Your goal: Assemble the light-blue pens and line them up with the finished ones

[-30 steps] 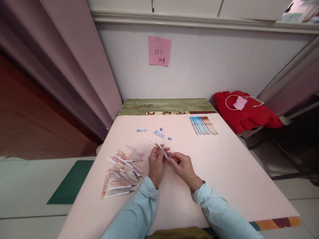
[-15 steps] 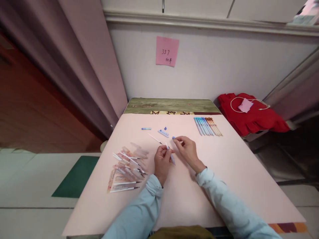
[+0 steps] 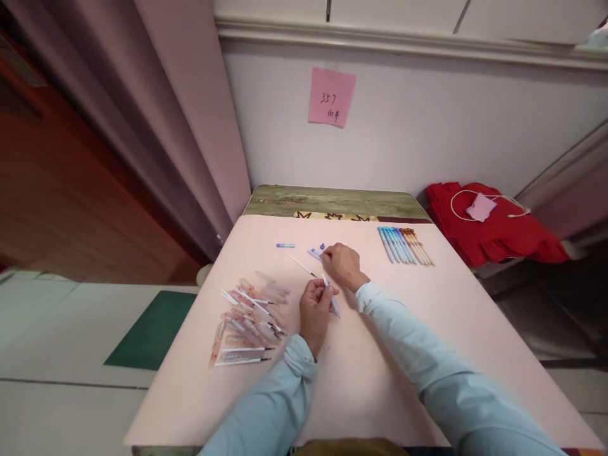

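Head view: the pen barrel (image 3: pixel 330 297) sits pinched in the left hand (image 3: pixel 316 308), tilted up off the table (image 3: pixel 380 354) for fitting. Just beyond it, the right hand (image 3: pixel 342 263) curls over small blue parts (image 3: pixel 315 253); its grip is hidden. Left of the barrel lie refills (image 3: pixel 247 316), sorted apart.

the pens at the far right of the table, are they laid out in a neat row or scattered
In a neat row: the pens lie flat side by side on the table, blue ones left, orange ones right, touching or nearly so, apart from both hands.
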A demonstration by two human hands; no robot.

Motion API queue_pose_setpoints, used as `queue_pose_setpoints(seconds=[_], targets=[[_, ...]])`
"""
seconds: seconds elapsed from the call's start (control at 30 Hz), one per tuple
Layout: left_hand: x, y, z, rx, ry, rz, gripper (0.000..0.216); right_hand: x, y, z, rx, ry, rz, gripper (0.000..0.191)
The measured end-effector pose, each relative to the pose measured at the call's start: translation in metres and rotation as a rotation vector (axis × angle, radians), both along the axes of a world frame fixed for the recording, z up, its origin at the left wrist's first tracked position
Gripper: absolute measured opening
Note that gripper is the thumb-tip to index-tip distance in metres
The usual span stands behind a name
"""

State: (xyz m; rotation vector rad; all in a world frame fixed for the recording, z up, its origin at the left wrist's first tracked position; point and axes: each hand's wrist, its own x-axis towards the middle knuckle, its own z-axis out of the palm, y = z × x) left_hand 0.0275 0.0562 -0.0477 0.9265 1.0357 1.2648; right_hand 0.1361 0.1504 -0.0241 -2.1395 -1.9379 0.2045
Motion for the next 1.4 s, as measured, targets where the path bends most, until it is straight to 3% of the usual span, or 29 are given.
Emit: queue_pose_setpoints(seconds=[0.47,0.67,0.8,0.97,1.1,1.2,1.27,1.4], targets=[[0.000,0.000,-0.005,0.015,-0.009,-0.021,0.023,-0.002,0.002,0.003,0.005,-0.038,-0.004,0.031],[0.000,0.001,-0.002,-0.007,-0.050,0.121,0.022,-0.018,0.032,0.026,0.054,-0.004,0.227,0.029],[-0.002,0.002,0.001,-0.014,-0.048,0.199,0.024,-0.041,0.061,0.025,0.022,0.009,0.365,0.026],[-0.004,0.002,0.002,-0.010,-0.045,0.192,0.025,-0.062,0.078,0.009,-0.025,0.004,0.415,0.024],[-0.004,0.002,0.002,-0.008,-0.025,0.182,0.027,-0.055,0.082,0.020,-0.018,0.025,0.403,0.021],[-0.003,0.002,0.001,-0.018,-0.041,0.203,0.027,-0.028,0.064,0.037,0.030,0.063,0.360,0.023],[-0.002,0.003,0.000,-0.023,-0.045,0.205,0.027,-0.006,0.036,0.040,0.087,0.142,0.267,0.024],[-0.001,0.003,-0.004,0.015,0.002,0.177,0.025,0.017,-0.037,0.016,0.063,0.184,0.039,0.016]])
